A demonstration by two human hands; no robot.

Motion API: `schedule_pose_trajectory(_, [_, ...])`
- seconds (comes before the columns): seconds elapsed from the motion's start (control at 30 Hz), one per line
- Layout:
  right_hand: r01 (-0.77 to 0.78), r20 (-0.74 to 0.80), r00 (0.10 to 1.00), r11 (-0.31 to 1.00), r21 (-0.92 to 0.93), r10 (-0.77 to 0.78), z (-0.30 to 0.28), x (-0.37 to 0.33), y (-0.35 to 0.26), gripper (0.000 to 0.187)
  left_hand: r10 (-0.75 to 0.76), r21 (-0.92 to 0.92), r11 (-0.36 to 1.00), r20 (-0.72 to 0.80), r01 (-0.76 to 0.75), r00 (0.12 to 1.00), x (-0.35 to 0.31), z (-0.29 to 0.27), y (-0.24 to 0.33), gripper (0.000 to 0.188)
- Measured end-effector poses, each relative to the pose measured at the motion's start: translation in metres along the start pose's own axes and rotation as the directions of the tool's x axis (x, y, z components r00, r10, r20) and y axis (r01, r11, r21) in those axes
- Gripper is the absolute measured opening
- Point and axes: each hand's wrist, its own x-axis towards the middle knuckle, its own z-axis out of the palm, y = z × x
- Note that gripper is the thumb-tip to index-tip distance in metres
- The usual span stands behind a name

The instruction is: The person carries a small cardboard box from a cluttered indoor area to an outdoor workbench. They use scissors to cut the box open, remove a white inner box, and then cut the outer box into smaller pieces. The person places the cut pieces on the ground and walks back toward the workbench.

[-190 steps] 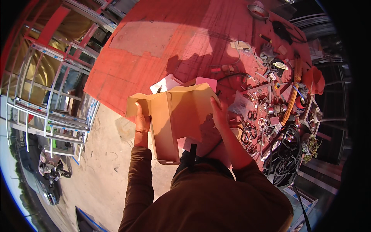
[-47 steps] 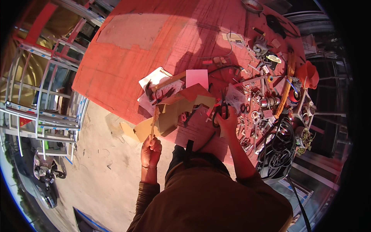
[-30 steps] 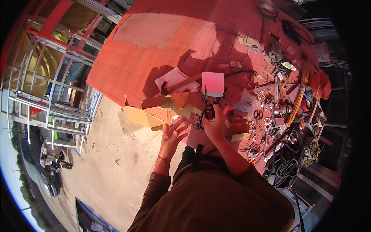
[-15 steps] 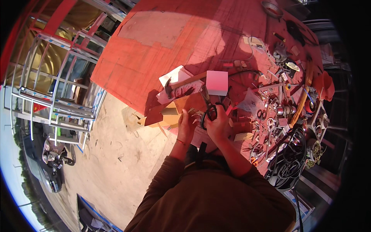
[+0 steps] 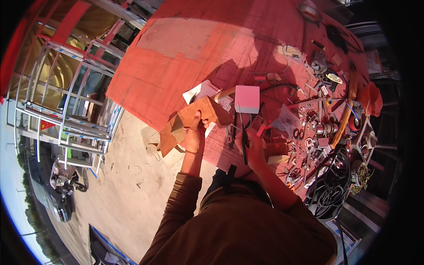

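Note:
My left hand point(image 5: 193, 138) is closed on a folded piece of brown cardboard point(image 5: 194, 114), thumb on top and flaps sticking out to both sides. The cardboard is over the near edge of the red table point(image 5: 176, 75). In my right hand point(image 5: 251, 148) is a pair of black-handled scissors point(image 5: 245, 143), blades pointing away from me and apart from the cardboard. A white-and-pink box point(image 5: 247, 98) stands just beyond the scissors. Behind the cardboard lie white papers point(image 5: 201, 90) and a wooden hammer handle point(image 5: 227, 92); the hammer's head is mostly hidden.
Small metal parts and tools crowd the table's right side, near a clear plastic bag point(image 5: 286, 119). A heap of black cable point(image 5: 329, 185) sits at the near right. Metal frames point(image 5: 66, 101) stand at the left, with a motorcycle point(image 5: 66, 179) below them.
My left hand has moved left and lifted the cardboard, turning it so that it now covers much of the hammer. The scissors have turned in my right hand and come away from the cardboard.

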Motion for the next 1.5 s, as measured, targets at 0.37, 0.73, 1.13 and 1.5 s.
schedule_pose_trajectory(0.37, [-0.359,0.533,0.845,0.792,0.494,0.051,0.017,-0.019,0.006,0.050,-0.038,0.077,0.996,-0.011,0.039,0.999,-0.013,0.015,0.009,0.007])
schedule_pose_trajectory(0.73, [-0.365,0.523,0.839,0.869,0.334,0.151,0.011,-0.024,-0.004,0.048,-0.017,0.096,0.995,-0.012,0.018,1.000,-0.021,-0.003,-0.005,0.011])
schedule_pose_trajectory(1.13, [-0.364,0.460,0.876,0.826,0.430,0.147,0.015,-0.019,-0.020,0.053,-0.048,0.182,0.982,-0.019,0.051,0.999,-0.037,-0.001,-0.007,0.009])
schedule_pose_trajectory(1.5, [-0.248,0.474,0.877,0.920,0.304,0.080,-0.034,-0.067,0.016,0.047,-0.039,0.015,0.999,-0.044,0.039,0.998,-0.026,-0.004,-0.002,0.013])
